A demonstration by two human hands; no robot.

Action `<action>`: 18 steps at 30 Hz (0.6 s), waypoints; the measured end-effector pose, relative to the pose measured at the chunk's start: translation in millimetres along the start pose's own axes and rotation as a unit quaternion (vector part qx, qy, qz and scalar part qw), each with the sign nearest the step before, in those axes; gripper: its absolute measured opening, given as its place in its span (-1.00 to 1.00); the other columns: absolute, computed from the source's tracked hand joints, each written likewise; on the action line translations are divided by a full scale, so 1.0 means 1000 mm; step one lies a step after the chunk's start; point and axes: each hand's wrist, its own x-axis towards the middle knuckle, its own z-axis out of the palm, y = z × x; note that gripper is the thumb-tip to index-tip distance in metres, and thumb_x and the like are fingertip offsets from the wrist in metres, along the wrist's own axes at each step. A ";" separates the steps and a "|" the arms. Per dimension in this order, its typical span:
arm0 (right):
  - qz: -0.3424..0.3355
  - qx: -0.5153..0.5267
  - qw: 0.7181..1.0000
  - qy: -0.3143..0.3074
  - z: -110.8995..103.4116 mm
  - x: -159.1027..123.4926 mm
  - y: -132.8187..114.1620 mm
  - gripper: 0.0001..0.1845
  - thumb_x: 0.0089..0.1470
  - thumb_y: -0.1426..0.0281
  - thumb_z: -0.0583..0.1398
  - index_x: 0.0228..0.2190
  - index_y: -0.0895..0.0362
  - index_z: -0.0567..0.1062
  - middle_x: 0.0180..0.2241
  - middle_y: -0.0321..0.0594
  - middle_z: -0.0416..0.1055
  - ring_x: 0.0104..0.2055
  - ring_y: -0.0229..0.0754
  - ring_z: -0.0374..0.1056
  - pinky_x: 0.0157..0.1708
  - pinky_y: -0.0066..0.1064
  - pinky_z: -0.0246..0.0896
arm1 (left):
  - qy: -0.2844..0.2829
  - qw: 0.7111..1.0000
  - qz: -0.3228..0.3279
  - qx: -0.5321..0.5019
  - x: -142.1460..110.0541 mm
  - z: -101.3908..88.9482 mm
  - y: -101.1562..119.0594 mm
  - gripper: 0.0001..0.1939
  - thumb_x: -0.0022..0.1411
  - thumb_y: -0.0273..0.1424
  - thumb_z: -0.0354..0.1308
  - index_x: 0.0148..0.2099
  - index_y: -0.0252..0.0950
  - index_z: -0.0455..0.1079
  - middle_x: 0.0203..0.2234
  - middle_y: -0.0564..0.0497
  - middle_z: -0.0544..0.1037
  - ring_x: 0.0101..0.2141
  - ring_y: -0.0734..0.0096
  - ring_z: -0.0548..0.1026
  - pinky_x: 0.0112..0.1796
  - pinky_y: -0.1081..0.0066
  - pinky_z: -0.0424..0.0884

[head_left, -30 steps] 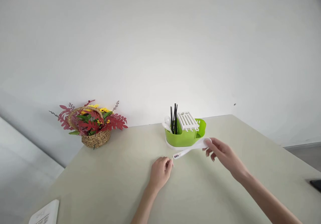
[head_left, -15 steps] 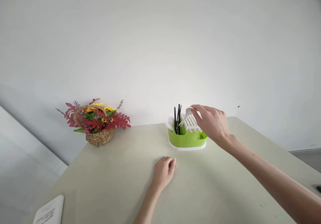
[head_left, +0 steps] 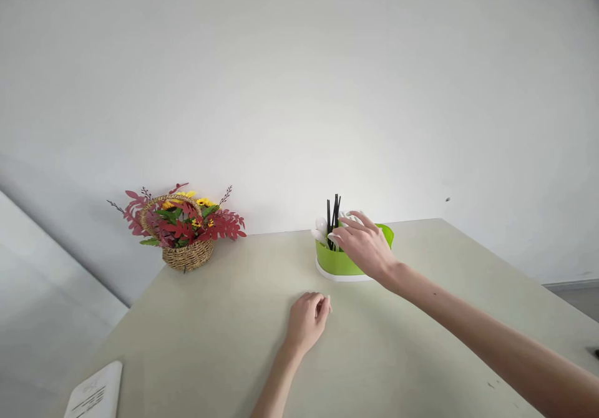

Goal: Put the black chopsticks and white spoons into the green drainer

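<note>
A green cutlery holder (head_left: 334, 262) on a white base stands near the table's far edge, with black chopsticks (head_left: 333, 215) and white spoons (head_left: 320, 228) upright in it. My right hand (head_left: 364, 243) reaches over the holder's top, its fingers curved down around the head of a white spoon (head_left: 349, 215) that stands inside the holder. The hand hides the holder's white rack. My left hand (head_left: 306, 321) rests on the beige table (head_left: 210, 343) in front of the holder, fingers curled in, with nothing visible in them.
A wicker basket of red leaves and yellow flowers (head_left: 183, 228) sits at the table's far left, against the white wall. A white printed card (head_left: 96, 390) lies at the near left corner. A dark object (head_left: 595, 352) shows at the right edge.
My right hand lifted the white spoon from the table in front of the holder, turned it handle-down above the holder, then lowered it in. My left hand stayed put.
</note>
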 end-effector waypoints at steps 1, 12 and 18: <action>-0.004 -0.002 1.000 -0.005 0.002 -0.001 0.000 -0.66 0.35 0.52 0.10 -0.27 0.05 0.66 -0.30 -0.14 0.68 0.11 0.00 0.50 0.33 -0.03 0.09 | -0.001 1.000 0.000 0.000 0.000 0.000 0.000 -0.57 0.50 -0.19 -0.09 -0.36 -0.19 0.44 -0.46 -0.03 0.59 -0.39 0.29 0.49 -0.32 0.33 0.30; 0.007 -0.004 1.000 -0.007 0.020 -0.008 -0.005 -0.64 0.33 0.48 0.09 -0.35 0.04 0.66 -0.36 -0.17 0.67 0.02 -0.02 0.52 0.42 0.02 -0.16 | 0.000 1.000 0.002 -0.001 0.000 -0.001 0.002 -0.60 0.51 -0.23 -0.06 -0.38 -0.19 0.40 -0.45 0.00 0.59 -0.39 0.31 0.48 -0.32 0.35 0.27; 0.011 0.024 1.000 -0.010 0.022 -0.014 -0.005 -0.76 0.35 0.37 0.14 -0.23 0.09 0.63 -0.19 -0.10 0.66 0.11 0.05 0.45 0.40 0.07 -0.12 | 0.001 1.000 0.009 0.001 0.000 0.001 0.001 -0.61 0.50 -0.25 -0.05 -0.37 -0.20 0.42 -0.44 -0.01 0.60 -0.38 0.31 0.49 -0.30 0.36 0.28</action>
